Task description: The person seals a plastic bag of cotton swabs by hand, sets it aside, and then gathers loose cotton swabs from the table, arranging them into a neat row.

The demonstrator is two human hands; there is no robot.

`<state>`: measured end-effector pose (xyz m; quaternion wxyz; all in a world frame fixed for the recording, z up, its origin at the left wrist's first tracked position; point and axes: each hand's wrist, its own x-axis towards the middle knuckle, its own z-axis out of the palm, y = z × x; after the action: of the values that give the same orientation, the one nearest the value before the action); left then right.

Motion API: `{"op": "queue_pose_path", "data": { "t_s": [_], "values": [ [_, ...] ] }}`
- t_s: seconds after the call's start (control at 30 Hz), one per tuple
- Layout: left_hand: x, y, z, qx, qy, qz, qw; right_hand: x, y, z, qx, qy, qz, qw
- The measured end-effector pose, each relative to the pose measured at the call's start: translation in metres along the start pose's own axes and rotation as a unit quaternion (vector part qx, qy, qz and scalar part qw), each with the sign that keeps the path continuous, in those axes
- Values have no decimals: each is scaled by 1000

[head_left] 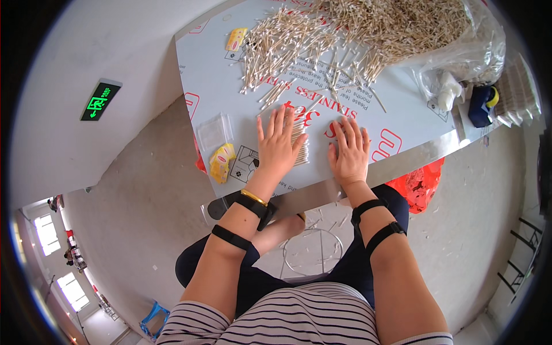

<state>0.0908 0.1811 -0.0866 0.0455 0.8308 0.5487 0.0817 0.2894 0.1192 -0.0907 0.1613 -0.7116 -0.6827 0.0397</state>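
Observation:
My left hand point(277, 146) lies flat with its fingers spread, over the left part of a neat row of cotton swabs point(301, 144). The swabs' far ends show between and beside my fingers. To the right, my right hand point(349, 152) rests palm down on the printed sheet-metal tabletop point(397, 109), fingers stretched and nothing in them. A loose scatter of cotton swabs point(282, 46) spreads beyond both hands, and it runs into a big heap of swabs point(397, 29) at the far right.
Left of my hands are a clear plastic box point(214, 132) and yellow cards point(221, 164); another yellow card point(236, 39) lies farther off. At the right edge stand a clear plastic bag point(483, 52), a blue tape dispenser point(482, 106) and bundled packs point(514, 89). A red bag point(422, 184) hangs below the edge.

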Motion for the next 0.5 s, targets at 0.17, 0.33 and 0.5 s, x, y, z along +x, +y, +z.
{"op": "queue_pose_path", "data": {
  "t_s": [0.17, 0.33, 0.5],
  "values": [
    [-7, 1, -4, -27, -7, -15, 999, 0, 0, -1, -3, -2, 0, 1000],
    [-13, -2, -4, -27, -6, -10, 1000, 0, -1, -1, -6, -3, -1, 1000],
    [-16, -2, -2, 2, -6, -4, 1000, 0, 0, -1, 0, -4, 0, 1000]
  ]
}}
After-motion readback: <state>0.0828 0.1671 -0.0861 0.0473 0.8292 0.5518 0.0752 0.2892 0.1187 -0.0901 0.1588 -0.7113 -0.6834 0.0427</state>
